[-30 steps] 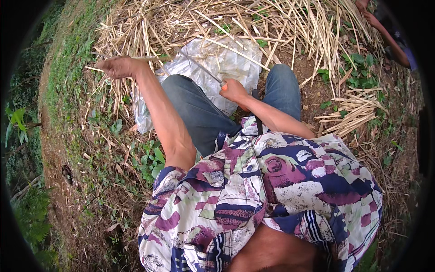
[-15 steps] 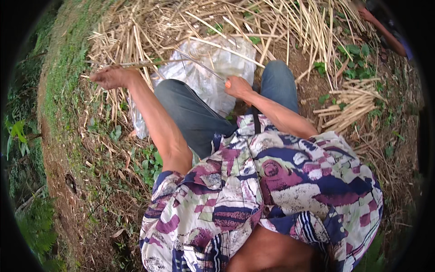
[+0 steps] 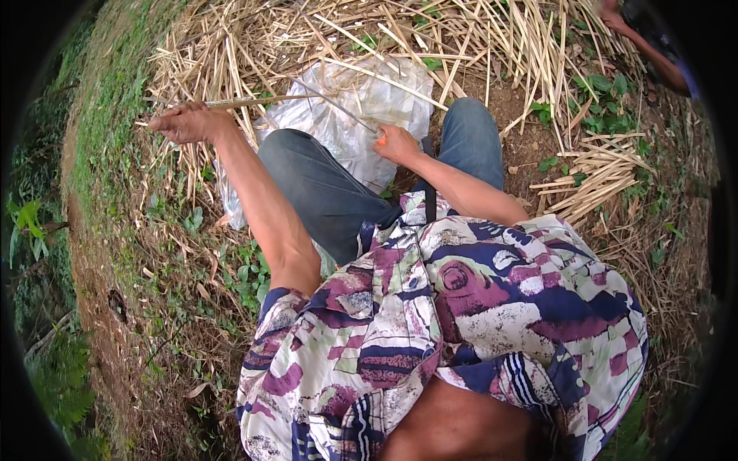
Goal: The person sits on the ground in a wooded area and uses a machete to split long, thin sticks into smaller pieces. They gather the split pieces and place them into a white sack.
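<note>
Beyond your left hand [image 3: 188,123], dry cane stalks [image 3: 323,38] cover the bare earth [image 3: 530,146]; a clear plastic sheet [image 3: 369,100] lies beside your right hand [image 3: 398,144].

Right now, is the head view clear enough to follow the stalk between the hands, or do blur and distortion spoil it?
Head view: soft daylight, no glare; the left hand, right hand and thin stalk are fairly sharp; fisheye bends the straw near the rim; dark vignette in the corners.
</note>
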Tool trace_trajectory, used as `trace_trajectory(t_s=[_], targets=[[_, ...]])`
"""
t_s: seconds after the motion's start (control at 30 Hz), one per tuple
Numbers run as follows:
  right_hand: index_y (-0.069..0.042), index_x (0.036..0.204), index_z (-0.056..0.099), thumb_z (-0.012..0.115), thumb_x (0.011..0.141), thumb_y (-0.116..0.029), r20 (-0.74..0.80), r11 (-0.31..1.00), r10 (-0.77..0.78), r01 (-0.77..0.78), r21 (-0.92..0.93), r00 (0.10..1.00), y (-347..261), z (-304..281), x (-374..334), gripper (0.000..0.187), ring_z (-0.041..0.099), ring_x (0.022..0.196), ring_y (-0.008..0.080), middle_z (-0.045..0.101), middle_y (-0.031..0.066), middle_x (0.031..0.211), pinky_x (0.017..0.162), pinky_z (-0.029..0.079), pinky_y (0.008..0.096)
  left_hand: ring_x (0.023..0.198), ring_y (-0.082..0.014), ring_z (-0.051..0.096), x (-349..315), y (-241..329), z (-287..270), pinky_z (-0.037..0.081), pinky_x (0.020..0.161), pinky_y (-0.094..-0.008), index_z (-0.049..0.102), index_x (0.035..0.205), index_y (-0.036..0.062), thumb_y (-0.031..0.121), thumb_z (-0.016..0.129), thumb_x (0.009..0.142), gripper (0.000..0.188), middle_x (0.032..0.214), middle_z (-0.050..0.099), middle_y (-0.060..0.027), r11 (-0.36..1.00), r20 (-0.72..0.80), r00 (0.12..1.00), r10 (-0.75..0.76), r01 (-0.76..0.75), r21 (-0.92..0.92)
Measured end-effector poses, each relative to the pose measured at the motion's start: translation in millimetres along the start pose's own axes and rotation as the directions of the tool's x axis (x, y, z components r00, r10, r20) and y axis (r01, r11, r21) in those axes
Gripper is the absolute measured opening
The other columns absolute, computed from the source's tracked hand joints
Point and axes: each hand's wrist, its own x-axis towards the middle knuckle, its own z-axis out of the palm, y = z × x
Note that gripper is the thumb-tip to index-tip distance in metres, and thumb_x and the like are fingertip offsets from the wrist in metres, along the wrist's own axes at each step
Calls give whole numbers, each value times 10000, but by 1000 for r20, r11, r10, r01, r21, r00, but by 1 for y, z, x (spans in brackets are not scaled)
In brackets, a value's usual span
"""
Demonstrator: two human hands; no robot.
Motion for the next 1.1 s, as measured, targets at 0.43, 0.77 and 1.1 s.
trace_trajectory(t_s=[0.43,0.77,1.1], targets=[[-36,942,609,615,652,-217,15,985,119,-117,-124,993,22,12,17,342,615,806,373,632,210,849,709,483,423,328,-79,317,1,-11,3,248,289,-219,364,598,144,649,497,787,555,443,326,32,997,18,998,62,-61,-53],[-41,961,598,591,659,-223,38,987,63,-57,-150,997,29,-4,3,353,606,818,383,626,221,838,727,474,451,334,-57,287,-2,-3,2,231,313,-193,345,618,151,620,469,826,527,454,296,55,1000,22,1000,-6,7,-22],[-41,972,599,593,693,-223,21,957,99,-89,-276,995,37,4,8,333,602,888,375,628,229,906,787,476,441,316,-67,328,-1,-5,7,253,269,-211,362,609,148,588,467,841,508,453,364,30,996,112,993,29,-20,-85]])
